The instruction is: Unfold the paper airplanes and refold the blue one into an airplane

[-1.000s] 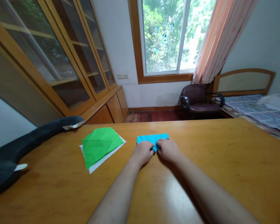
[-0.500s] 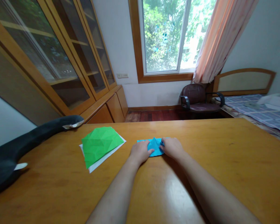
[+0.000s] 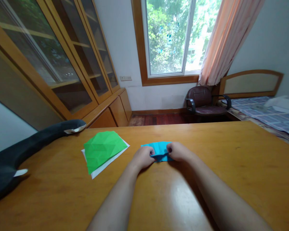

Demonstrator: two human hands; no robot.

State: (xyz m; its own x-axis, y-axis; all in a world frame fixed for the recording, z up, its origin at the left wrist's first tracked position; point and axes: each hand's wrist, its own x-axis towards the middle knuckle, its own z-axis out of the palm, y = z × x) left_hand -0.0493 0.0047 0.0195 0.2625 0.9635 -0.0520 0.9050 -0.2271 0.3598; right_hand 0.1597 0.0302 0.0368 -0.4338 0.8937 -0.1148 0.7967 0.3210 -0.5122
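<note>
A folded blue paper [image 3: 159,149] lies on the wooden table [image 3: 207,150], a little beyond its middle. My left hand [image 3: 143,157] pinches the paper's left part with curled fingers. My right hand [image 3: 178,151] grips the right part, fingers closed over the near flap, which is raised and folded toward the far edge. Both hands rest on the tabletop, nearly touching each other.
A creased green paper [image 3: 102,149] lies on a white sheet [image 3: 107,163] to the left. A dark plush toy [image 3: 26,147] stretches along the table's left edge. Beyond the table stand a glass-fronted cabinet [image 3: 62,61], a brown armchair [image 3: 203,102] and a bed [image 3: 265,112].
The near point of the blue paper has been lifted and folded away from me. Both hands moved slightly forward with it; the paper is now a flatter band.
</note>
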